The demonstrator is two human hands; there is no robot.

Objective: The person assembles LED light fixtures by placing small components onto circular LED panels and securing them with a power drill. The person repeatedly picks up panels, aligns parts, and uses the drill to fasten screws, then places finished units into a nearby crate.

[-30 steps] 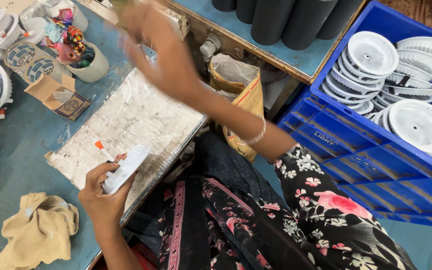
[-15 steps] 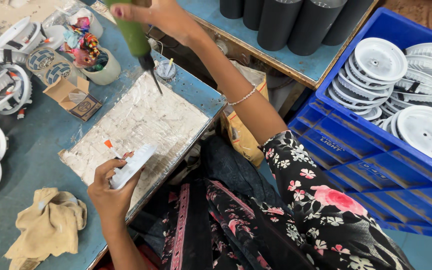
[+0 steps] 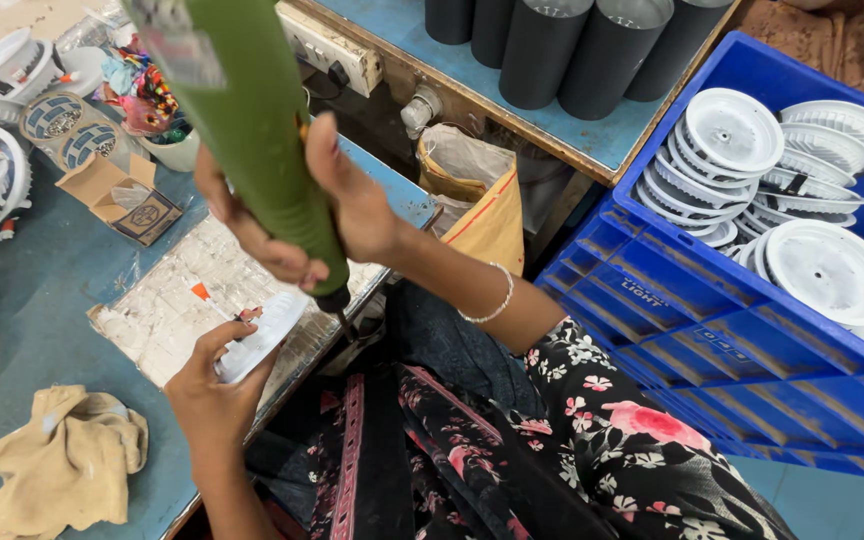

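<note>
The right hand (image 3: 327, 215) is wrapped tight round a green electric screwdriver (image 3: 252, 120), tip pointing toward five o'clock. At seven o'clock from it, the left hand (image 3: 214, 385) pinches a white round cover (image 3: 257, 335), seemingly tilted, over the foam pad (image 3: 167, 305)

A green electric screwdriver (image 3: 252, 120); a white round lamp housing (image 3: 257, 335). The desk (image 3: 42, 290) is teal-blue, the rag (image 3: 62, 465) tan, the crate (image 3: 712, 340) bright blue — its stacked housings (image 3: 732, 135) white. Black cylinders (image 3: 572, 50); a black sleeve (image 3: 632, 440) patterned with pink flowers.
</note>
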